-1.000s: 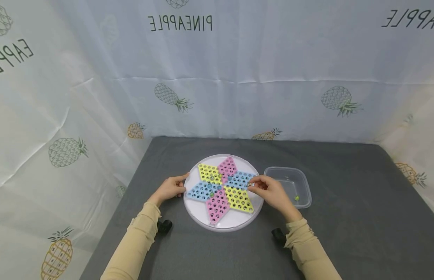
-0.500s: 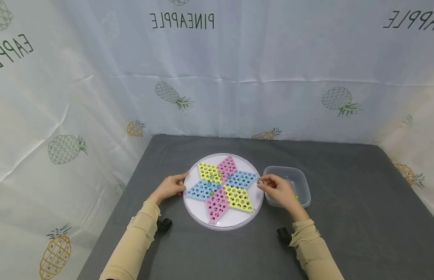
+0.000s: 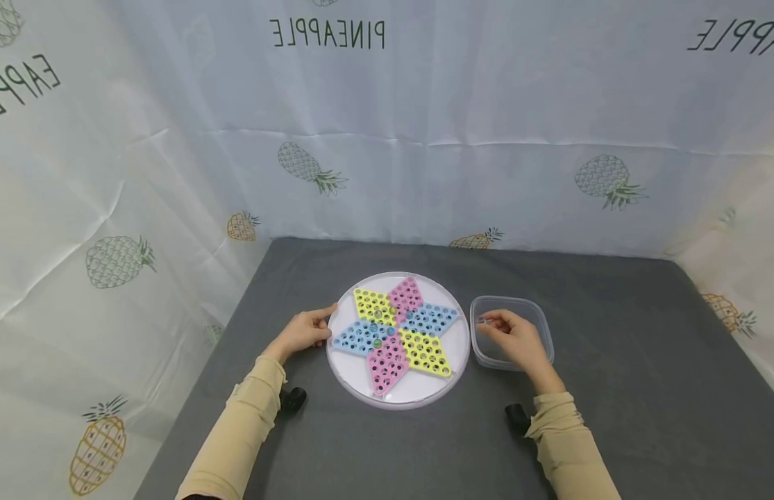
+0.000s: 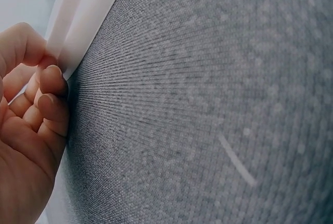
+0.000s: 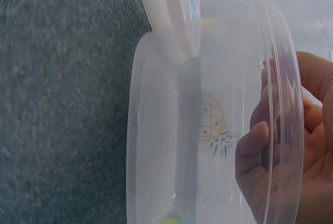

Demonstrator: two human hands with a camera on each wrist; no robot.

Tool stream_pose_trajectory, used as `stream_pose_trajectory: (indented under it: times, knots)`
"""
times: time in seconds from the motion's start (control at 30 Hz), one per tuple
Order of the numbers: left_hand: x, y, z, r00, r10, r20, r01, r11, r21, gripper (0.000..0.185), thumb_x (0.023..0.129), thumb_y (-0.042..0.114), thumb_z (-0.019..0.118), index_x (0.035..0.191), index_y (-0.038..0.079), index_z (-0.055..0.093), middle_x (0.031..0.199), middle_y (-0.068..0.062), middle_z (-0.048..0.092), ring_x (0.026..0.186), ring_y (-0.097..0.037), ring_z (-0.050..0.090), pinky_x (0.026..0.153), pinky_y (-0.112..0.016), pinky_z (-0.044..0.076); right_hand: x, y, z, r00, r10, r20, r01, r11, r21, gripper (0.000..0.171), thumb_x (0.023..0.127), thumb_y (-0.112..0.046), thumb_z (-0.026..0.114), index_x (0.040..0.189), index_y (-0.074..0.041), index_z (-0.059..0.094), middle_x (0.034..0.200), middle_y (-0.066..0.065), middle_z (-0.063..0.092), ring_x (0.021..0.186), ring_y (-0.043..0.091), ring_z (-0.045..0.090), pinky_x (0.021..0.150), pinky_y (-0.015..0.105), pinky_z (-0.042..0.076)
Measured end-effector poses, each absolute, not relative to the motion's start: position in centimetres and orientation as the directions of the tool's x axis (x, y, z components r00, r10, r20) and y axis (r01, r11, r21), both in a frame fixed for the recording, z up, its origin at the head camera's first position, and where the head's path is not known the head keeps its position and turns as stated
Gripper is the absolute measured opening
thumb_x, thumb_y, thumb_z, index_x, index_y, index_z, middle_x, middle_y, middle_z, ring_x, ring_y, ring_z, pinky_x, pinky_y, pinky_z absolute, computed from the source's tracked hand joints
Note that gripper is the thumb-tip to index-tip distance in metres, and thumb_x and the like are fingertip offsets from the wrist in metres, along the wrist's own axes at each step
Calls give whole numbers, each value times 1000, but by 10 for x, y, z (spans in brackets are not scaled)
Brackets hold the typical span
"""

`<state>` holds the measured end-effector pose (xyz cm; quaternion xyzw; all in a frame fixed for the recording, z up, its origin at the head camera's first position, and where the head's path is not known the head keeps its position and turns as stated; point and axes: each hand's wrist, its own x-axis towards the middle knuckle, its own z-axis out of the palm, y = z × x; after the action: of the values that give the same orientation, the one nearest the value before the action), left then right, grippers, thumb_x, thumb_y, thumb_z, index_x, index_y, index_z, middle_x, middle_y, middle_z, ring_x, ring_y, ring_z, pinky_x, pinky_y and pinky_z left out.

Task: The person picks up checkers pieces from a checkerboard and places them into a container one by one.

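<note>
Left hand [image 3: 302, 335]: rests at the left edge of the round board, thumb on top of the rim and fingers curled against its side; the left wrist view shows the fingertips [image 4: 52, 81] pinching the white rim.
Right hand [image 3: 516, 338]: held over the clear container, fingers bent inward, thumb and forefinger brought together on a small marble [image 3: 481, 321] at their tips; the marble is tiny in the head view and its colour cannot be told.
Right hand, wrist view: the curled fingers [image 5: 255, 151] show through the container's transparent wall, just inside its rim.
Round board [image 3: 355, 378]: a white disc lying flat on the bench, between the two hands; it bears a six-pointed star of perforated yellow, pink and blue panels.
Marbles on board [image 3: 377, 343]: a few sit in holes near the star's centre, including one green one and several bluish ones.
Clear container [image 3: 540, 314]: a shallow plastic box with rounded corners, just to the right of the board and close to, perhaps touching, its rim; a small yellow-green marble [image 5: 170, 219] lies on its floor.
Bench [image 3: 611, 389]: covered in dark grey fabric.
Backdrop [image 3: 424, 104]: a white cloth printed with pineapples and the mirrored word PINEAPPLE, hung behind and to both sides of the bench.
Sleeves [image 3: 246, 423]: both forearms are clad in beige.
</note>
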<state>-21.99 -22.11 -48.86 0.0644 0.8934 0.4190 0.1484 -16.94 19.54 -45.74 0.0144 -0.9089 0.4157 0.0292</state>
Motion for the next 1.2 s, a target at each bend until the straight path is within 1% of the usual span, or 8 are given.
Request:
stream_pose_trajectory:
  times: [0.2,0.43,0.7,0.9,1.2]
  knots:
    - [-220,-221,-491,-948,257,-188,20,637,770,65,78,11,60,140,7,41,66,2,49,54,-10,46,53,-24,38,-170,199,-456,-999,2,48,-34,668,-744,33,84,-36,65,106,-11,67,89,6,62,73,8,52,62,23,43]
    - [-220,-218,-490,-950,231,-211,-16,637,770,65,79,10,61,140,13,43,68,1,50,55,-10,46,54,-24,39,-170,200,-457,-998,-8,61,-51,672,-739,32,85,-35,64,106,-10,67,86,5,63,70,6,53,61,22,43]
    - [-219,-220,-490,-950,221,-219,-29,638,769,65,79,11,62,140,15,43,67,0,50,55,-12,47,55,-25,40,-170,200,-457,-1000,1,22,-16,658,-753,34,86,-38,62,107,-11,67,87,6,62,72,9,52,62,24,43]
    - [-218,-223,-490,-952,225,-207,-13,646,763,64,79,10,61,140,13,43,68,0,50,55,-12,48,55,-25,41,-171,200,-458,-1000,3,17,-11,640,-768,35,86,-40,62,107,-12,67,88,5,63,71,7,53,63,23,43]
    - [-219,-221,-491,-952,226,-204,-6,655,756,65,79,11,61,141,13,42,68,0,50,56,-12,48,56,-26,40,-170,201,-455,-998,-2,56,-45,636,-770,32,87,-36,61,107,-12,67,90,5,62,71,4,52,63,22,43]
